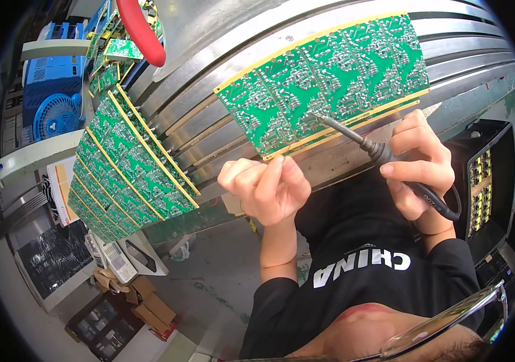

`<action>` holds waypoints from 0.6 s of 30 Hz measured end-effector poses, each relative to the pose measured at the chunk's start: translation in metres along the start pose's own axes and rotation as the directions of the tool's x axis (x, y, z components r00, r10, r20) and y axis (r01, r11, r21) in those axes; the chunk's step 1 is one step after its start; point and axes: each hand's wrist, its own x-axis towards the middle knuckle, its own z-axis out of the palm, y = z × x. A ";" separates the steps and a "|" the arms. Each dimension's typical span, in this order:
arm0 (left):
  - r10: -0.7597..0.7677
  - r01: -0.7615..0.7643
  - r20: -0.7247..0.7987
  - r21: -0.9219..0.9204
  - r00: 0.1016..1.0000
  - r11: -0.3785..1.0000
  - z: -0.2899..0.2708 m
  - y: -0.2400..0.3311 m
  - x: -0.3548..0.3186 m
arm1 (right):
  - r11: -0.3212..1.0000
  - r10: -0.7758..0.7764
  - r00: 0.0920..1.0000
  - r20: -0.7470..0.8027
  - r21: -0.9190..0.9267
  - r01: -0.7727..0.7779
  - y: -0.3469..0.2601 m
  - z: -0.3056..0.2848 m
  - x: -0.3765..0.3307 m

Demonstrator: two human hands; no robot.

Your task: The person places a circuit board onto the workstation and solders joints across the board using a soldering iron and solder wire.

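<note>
The right hand (422,163) grips a soldering iron (384,158) like a pen, its fingers (411,170) wrapped closely around the dark handle, thumb and forefinger pinched near the front of the grip. The iron's thin metal shaft slants up and to the left, and its tip touches the lower middle of a green circuit board panel (330,75), close to the yellow strip that edges it. That panel lies solder side up, tilted, across the grey metal rails of a conveyor (457,42) which runs across the upper part of the view. A black cord leaves the rear of the iron and loops down past the right wrist. The left hand (265,188) is curled into a loose fist just below the panel's lower left corner, its fingers (251,175) folded narrow against the palm; the thumb tip sits right at the panel's edge, and whether anything small is held inside the fist cannot be told. To the left, a long row of similar green boards (127,172) with yellow borders lies overlapped along the rails, stretching toward the upper left corner. A red curved bar (143,33) hangs above them. A blue fan housing (55,99) stands at the far left. At the right sits a black tray (481,187) holding small yellow components.
</note>
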 end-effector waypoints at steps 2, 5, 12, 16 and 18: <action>-0.011 0.010 -0.043 -0.026 0.999 1.000 0.001 -0.001 -0.001 | 1.000 0.004 1.000 0.005 -0.002 -0.004 -0.001 -0.001 0.001; -0.025 0.014 -0.121 -0.092 0.992 0.996 0.003 -0.002 -0.001 | 1.000 -0.010 1.000 0.028 -0.022 0.011 0.000 -0.003 0.003; 0.003 -0.003 -0.019 -0.016 1.000 1.000 -0.004 -0.003 0.002 | 0.998 0.015 1.000 0.020 0.065 -0.017 0.009 -0.006 0.005; 0.000 -0.001 -0.018 -0.057 1.000 0.998 -0.001 -0.002 0.004 | 0.998 0.022 0.999 0.027 0.064 -0.024 0.005 -0.007 0.008; -0.005 0.003 -0.030 -0.075 1.000 0.997 0.000 -0.001 0.004 | 0.997 0.008 0.999 0.038 0.070 -0.011 0.003 -0.009 0.007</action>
